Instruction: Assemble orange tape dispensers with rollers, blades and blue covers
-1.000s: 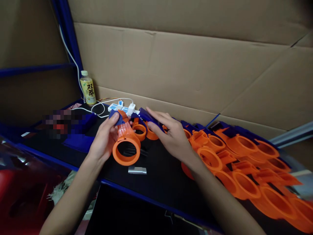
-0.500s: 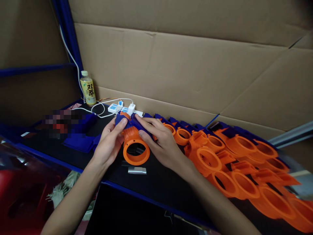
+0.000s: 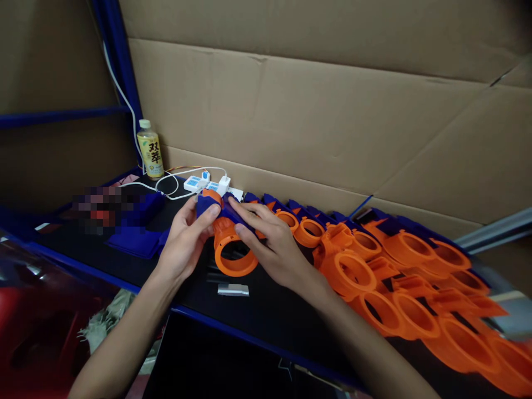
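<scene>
Between my hands is an orange plastic part with a round ring opening [image 3: 236, 266], facing me and held above the black tabletop. Dark blue cloth [image 3: 203, 206] wraps over its far end. My left hand [image 3: 187, 235] grips the part from the left, thumb pressed on the blue cloth. On the other side, my right hand [image 3: 274, 238] closes on the part, its fingers laid along the blue cloth at the upper right. The undersides of both grips are hidden. Below the ring lies a small silvery flat piece [image 3: 233, 290].
Several orange ring parts [image 3: 415, 310] with blue cloth crowd the right side. Folded blue cloth [image 3: 135, 242] lies at left. White power strips [image 3: 195, 183] with cables and a yellow-labelled bottle [image 3: 150, 149] stand at the back, before a cardboard wall [image 3: 299, 111].
The held orange part has tilted and shifted slightly right, its ring now a little higher. My left thumb has slid slightly right over the blue cloth. Both hands keep hold.
</scene>
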The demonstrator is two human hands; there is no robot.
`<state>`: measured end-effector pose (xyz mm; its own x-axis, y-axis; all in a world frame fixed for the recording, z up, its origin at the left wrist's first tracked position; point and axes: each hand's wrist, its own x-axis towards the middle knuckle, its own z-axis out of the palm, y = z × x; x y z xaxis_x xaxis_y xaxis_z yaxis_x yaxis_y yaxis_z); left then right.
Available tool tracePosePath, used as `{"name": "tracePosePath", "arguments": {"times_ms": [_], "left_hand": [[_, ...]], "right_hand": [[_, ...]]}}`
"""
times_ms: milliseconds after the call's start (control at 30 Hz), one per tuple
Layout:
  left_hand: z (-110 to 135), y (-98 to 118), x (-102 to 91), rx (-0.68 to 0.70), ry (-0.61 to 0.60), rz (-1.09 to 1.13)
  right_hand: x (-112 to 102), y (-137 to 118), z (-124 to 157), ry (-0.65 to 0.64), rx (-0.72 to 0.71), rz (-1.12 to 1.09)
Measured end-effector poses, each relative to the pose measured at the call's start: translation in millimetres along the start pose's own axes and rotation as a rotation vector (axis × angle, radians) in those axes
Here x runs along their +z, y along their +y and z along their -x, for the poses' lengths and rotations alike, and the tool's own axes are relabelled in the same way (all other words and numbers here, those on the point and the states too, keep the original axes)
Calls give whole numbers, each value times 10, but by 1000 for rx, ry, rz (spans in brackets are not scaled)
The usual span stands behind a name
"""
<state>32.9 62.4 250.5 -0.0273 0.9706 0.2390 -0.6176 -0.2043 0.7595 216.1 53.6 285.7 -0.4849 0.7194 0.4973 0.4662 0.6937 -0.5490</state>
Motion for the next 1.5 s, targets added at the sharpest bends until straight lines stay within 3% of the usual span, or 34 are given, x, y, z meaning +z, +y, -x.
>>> {"name": "tracePosePath", "arguments": {"times_ms": [167,400,733,1000,1100,1233,1333,1433,1500], "left_hand": [[56,25,24,34,11,-61],[144,32,57,55,-135,-88],[234,67,-21,91,-220,-86],[145,50,-66,109,-380,-76],[151,51,-22,127,-315,-80],[140,14,53,72,-99,-32],[132,-42,116,3,29,-2],[161,-120,190,-141,80,-11],[187,-185,231,-253,37,-36]], "right_hand": [[-25,-20,-33,-30,71,-239],[82,22,-36,199,324,-691],[34,-185,-9,182,371,-817],[5,-142,-16,146,416,-907],[9,-123,-13,171,329,-690],[68,-247,129,286,104,58],[173,-409,362,198,-22,436],[267,-505,615,82,1,665],[271,-504,758,86,45,733]]}}
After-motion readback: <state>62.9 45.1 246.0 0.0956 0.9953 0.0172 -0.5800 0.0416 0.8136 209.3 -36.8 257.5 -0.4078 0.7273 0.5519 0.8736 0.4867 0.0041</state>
